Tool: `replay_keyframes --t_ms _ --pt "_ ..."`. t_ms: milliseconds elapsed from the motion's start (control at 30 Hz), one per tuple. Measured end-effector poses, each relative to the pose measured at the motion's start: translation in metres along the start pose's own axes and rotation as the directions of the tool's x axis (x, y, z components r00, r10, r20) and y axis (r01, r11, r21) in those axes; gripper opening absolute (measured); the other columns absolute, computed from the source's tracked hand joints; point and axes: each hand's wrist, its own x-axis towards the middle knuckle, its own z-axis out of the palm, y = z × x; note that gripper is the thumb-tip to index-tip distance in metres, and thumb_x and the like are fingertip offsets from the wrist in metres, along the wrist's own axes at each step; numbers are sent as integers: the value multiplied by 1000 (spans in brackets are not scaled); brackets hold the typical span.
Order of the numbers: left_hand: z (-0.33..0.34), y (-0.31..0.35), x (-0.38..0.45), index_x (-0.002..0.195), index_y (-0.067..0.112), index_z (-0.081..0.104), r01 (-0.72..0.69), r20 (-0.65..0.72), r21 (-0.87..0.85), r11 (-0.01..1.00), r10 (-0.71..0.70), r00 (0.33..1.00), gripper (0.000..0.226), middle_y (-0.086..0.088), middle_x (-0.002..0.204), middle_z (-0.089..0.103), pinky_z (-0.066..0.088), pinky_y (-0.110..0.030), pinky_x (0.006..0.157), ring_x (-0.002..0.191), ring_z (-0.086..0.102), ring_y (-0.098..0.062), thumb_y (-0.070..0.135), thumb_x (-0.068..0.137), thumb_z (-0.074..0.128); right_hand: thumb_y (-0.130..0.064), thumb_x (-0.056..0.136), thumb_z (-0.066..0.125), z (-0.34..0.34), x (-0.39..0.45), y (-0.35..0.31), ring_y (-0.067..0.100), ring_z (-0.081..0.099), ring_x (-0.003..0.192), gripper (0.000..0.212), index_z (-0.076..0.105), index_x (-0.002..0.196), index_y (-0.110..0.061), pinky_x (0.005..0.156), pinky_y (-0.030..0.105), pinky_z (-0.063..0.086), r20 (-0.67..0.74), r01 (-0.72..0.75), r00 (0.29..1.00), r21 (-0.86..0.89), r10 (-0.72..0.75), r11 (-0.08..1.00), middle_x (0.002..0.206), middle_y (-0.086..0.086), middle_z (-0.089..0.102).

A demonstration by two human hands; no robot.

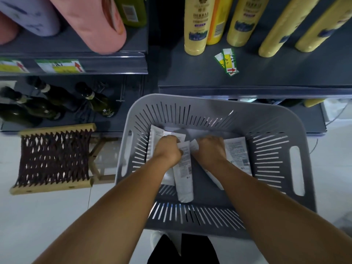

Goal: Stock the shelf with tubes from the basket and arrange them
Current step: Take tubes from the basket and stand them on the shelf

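Note:
A grey slotted basket (276,149) stands on the floor below the dark shelf (247,73). Several white tubes lie inside it. My left hand (167,149) is down in the basket with its fingers curled round a white tube (183,174) that points back toward me. My right hand (211,149) is beside it, fingers curled round the flat end of another white tube (213,177) that runs under my forearm. One more white tube (238,153) lies to the right of that hand.
Yellow bottles (196,25) stand at the back of the shelf, with loose price tags (227,62) in front of them. Pink and purple containers (91,21) fill the left shelf, dark glass bottles (95,100) sit below, and a woven wooden stool (55,157) stands left of the basket.

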Motion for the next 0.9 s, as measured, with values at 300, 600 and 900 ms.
replay_keyframes --t_ms 300,600,900 --pt "-66 19 -84 97 18 65 -199 -170 -87 976 183 968 12 -2 104 69 46 -24 80 97 63 -20 11 91 58 -28 93 55 -100 -83 5 25 60 92 20 67 92 -11 69 27 40 -65 -30 996 462 68 886 93 4 59" --pt "-170 70 -181 85 22 64 -401 -399 -32 916 356 845 12 3 89 68 41 -23 69 85 62 -18 12 86 58 -20 92 51 -234 -170 -5 30 54 89 21 65 97 -5 67 30 33 -375 87 919 489 120 868 102 11 56" --pt "-288 139 -262 95 15 73 -604 -611 52 795 504 611 17 5 92 68 40 -21 73 86 58 -11 10 86 59 -24 92 55 -372 -237 -12 22 59 86 18 68 99 -14 74 32 45 -653 284 753 442 88 851 96 5 67"
